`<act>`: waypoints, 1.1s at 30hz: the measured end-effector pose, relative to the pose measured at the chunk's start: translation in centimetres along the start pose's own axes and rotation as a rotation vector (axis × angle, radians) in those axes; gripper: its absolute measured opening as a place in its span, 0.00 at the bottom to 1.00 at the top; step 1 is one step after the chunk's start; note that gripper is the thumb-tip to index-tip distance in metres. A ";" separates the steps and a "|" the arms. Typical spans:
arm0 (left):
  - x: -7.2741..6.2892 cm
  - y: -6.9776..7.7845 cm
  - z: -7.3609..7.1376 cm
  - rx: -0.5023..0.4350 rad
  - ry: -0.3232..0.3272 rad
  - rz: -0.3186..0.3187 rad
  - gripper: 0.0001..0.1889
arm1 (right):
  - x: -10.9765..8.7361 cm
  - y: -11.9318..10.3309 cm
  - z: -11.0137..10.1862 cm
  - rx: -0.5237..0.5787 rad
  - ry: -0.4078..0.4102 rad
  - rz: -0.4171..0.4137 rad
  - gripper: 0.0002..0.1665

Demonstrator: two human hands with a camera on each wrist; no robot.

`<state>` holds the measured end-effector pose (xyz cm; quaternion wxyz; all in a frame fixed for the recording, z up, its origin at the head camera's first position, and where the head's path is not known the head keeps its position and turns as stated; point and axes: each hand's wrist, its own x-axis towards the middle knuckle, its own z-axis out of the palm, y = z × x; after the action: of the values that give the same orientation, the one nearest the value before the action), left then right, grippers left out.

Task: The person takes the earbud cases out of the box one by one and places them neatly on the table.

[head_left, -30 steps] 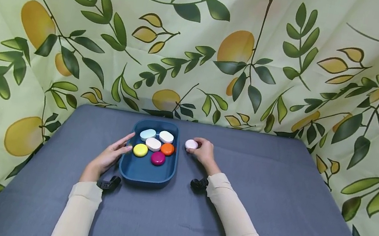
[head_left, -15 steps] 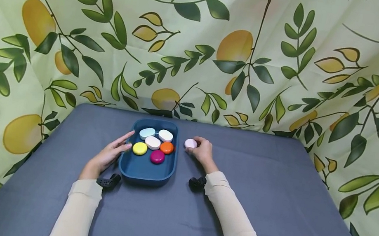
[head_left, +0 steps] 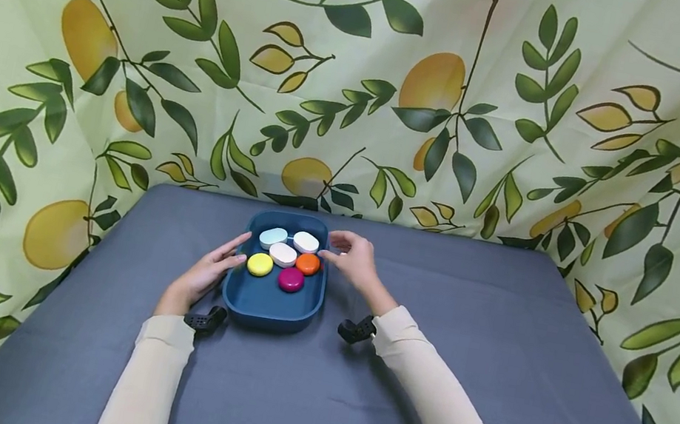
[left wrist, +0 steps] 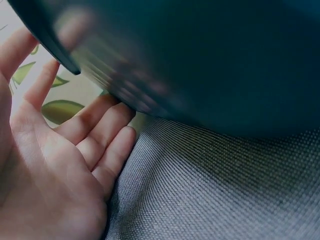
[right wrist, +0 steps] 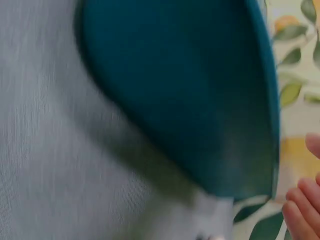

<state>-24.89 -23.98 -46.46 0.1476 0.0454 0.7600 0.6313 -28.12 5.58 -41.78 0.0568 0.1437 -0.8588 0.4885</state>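
Observation:
A blue rectangular tray (head_left: 270,305) with rounded corners lies on the table. In it sit smooth, rounded pieces: a pale blue oval (head_left: 273,238), two white ovals, a yellow disc (head_left: 260,265), an orange disc (head_left: 307,264) and a magenta disc (head_left: 291,280). My left hand (head_left: 204,278) is at the tray's left side, thumb and fingers extended along its wall, as the left wrist view also shows. My right hand (head_left: 354,263) is by the right rim, thumb and fingers apart. A bit of a pale round piece (head_left: 343,254) shows behind it, mostly hidden.
Grey-blue cloth covers the table (head_left: 453,381). A leaf-and-fruit patterned curtain (head_left: 359,95) hangs along the back and sides. Black wrist cameras (head_left: 356,329) are worn on both wrists, below the cream sleeves.
My right hand has let go of the pale round piece and moved left to the tray's right rim, fingers spreading. My left hand has stayed at the tray; the head view has shifted slightly.

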 end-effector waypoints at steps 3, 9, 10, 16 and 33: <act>0.2 -0.1 0.2 -0.008 -0.001 -0.008 0.32 | -0.5 -1.0 0.6 0.036 -0.113 -0.047 0.22; 0.4 -0.3 0.3 -0.006 -0.006 -0.007 0.31 | -1.5 -2.6 2.6 -0.014 -0.274 -0.041 0.26; 0.3 -0.3 0.2 -0.008 -0.009 -0.006 0.32 | -1.7 -2.8 3.0 -0.054 -0.277 -0.033 0.26; -0.5 -0.1 -0.5 -0.007 0.006 -0.026 0.33 | -2.0 -3.7 6.0 -0.334 -0.263 0.000 0.27; 0.1 0.1 0.0 -0.033 0.001 -0.027 0.32 | -1.7 -3.9 6.6 -0.544 -0.310 -0.015 0.26</act>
<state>-25.03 -23.89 -46.39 0.1565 0.0325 0.7499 0.6419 -25.00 -1.61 -42.36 -0.0347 0.2024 -0.9554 0.2125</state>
